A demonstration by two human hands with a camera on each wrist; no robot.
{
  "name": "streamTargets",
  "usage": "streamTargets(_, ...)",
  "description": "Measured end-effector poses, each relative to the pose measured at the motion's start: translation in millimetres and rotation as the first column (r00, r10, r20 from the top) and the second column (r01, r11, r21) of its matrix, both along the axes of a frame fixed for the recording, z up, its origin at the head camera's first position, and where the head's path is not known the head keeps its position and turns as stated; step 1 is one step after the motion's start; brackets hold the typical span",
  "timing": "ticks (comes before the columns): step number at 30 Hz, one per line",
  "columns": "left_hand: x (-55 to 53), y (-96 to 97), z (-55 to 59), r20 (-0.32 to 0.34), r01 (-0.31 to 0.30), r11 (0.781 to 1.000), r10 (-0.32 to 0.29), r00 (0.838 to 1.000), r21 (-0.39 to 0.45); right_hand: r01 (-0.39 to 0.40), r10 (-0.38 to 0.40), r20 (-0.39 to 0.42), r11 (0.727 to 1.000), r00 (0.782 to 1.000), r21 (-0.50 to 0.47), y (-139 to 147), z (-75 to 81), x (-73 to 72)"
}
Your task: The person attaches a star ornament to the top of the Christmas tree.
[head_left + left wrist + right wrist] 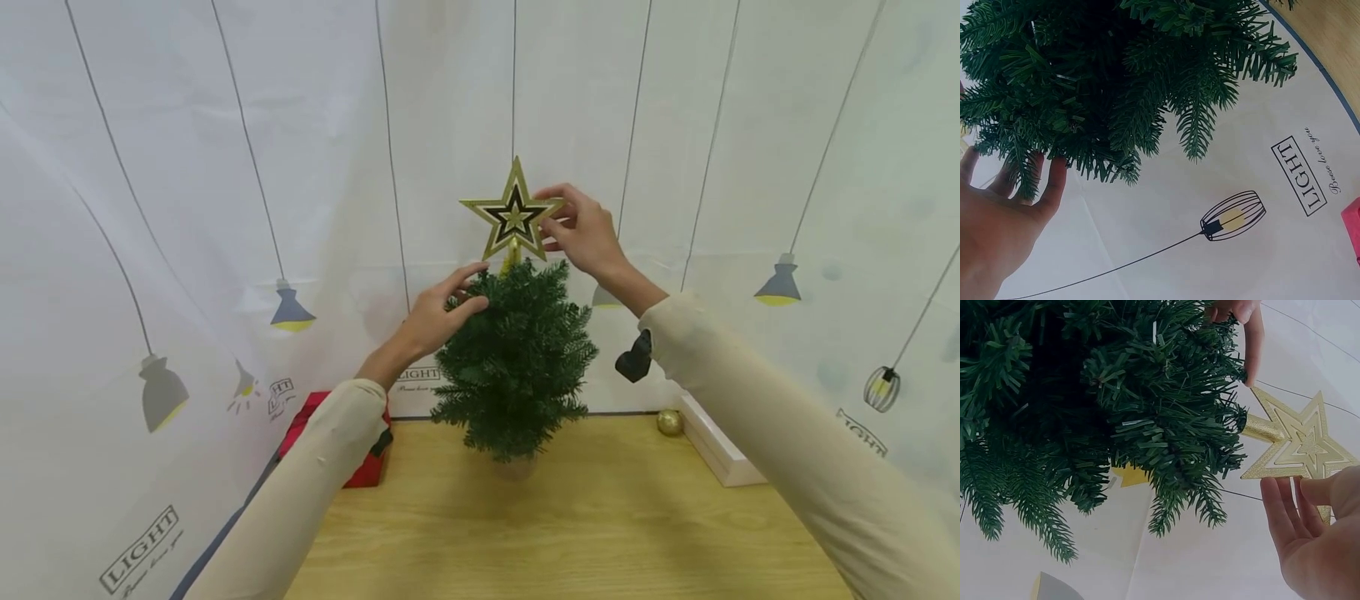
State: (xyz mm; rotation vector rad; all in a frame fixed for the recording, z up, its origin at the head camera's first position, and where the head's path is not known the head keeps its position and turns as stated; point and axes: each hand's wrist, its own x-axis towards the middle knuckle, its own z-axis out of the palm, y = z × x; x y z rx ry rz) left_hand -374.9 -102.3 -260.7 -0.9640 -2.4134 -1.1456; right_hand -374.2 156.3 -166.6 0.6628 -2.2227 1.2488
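A small green artificial Christmas tree [517, 358] stands upright in the middle of the table. At its top is a gold star tree topper [516, 200], whose short tubular base [1264, 429] meets the upper branches. My right hand [588, 236] pinches the star by its right point between thumb and fingers. On the other side my left hand [431, 323] is at the upper left branches, its fingers spread and touching the needles. The left wrist view shows those fingers partly behind the branches [1072, 125]. Part of the tubular base is hidden among needles.
A red box [367, 475] is on the table's left, partly behind my left sleeve. To the right lie a gold ball ornament [670, 422] and a long pale box [720, 446]. Behind the wooden table [555, 533] hangs a white sheet [450, 100] printed with lamps.
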Motion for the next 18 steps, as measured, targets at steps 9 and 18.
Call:
streamTargets(9, -3.7, -0.9, 0.7, -0.003, -0.010, 1.000, 0.010, 1.000, -0.001, -0.014, 0.013, 0.005, 0.999, 1.000, 0.030, -3.7, -12.2, -4.9)
streamTargets(18, -5.1, -0.5, -2.6, -0.005, -0.031, 1.000, 0.031, 1.000, 0.000, -0.004, 0.002, 0.044, 1.000, 0.999, 0.029, -6.4, -22.8, -6.5)
